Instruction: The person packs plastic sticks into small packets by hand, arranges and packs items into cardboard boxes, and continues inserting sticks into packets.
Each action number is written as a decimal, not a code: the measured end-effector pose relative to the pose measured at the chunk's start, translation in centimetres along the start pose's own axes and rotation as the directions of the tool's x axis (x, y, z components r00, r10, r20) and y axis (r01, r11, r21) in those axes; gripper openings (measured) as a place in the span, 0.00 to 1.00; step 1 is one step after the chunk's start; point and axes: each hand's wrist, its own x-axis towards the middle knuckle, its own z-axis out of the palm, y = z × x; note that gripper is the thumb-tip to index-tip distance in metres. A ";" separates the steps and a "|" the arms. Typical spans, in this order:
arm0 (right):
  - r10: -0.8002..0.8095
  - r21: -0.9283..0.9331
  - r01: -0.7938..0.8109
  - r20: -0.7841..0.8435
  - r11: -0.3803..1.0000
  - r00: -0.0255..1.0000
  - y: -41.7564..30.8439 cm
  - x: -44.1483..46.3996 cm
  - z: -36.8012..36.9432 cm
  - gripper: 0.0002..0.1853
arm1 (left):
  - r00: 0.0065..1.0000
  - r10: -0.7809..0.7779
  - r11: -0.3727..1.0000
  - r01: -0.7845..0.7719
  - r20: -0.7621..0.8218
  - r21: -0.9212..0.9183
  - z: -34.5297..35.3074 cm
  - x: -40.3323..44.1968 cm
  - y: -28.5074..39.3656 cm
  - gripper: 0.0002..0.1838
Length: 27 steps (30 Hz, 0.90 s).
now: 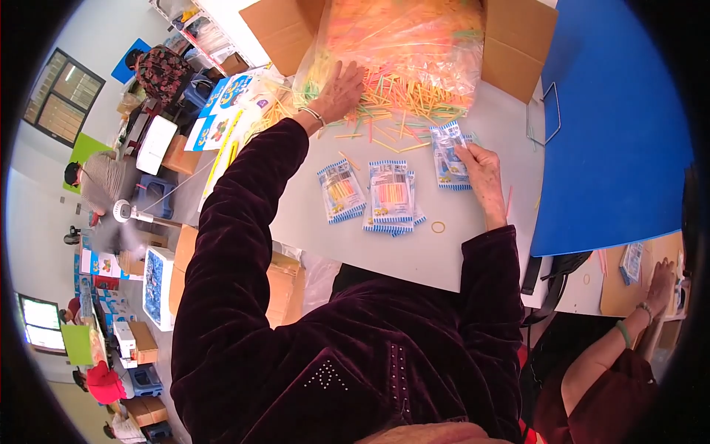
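My left hand [340, 92] lies with its fingers stretched out on the edge of a heap of thin coloured sticks [414, 96]. The sticks spill from a large clear plastic bag [410, 37] inside an open cardboard box. Between the thumb and fingers of my right hand [482, 172] is a blue-and-white plastic packet [448, 148], with at least one more packet partly under it. A packet [342, 191] showing coloured sticks lies to the left. Beside it is a small overlapping stack of similar packets [392, 194]. Near my right sleeve lies a rubber band [438, 227].
A blue partition [614, 133] stands along the table's right side. Beyond it, another person's hand [660, 287] rests near a packet. The box flap [518, 44] sticks out at the back right. A fan [127, 212], boxes and other workers are at the left.
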 end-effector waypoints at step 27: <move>0.017 -0.042 -0.017 -0.006 0.999 1.000 -0.1 -0.2 0.1 0.15 | 0.999 0.003 0.969 -0.013 -0.039 -0.248 0.7 0.0 0.2 0.10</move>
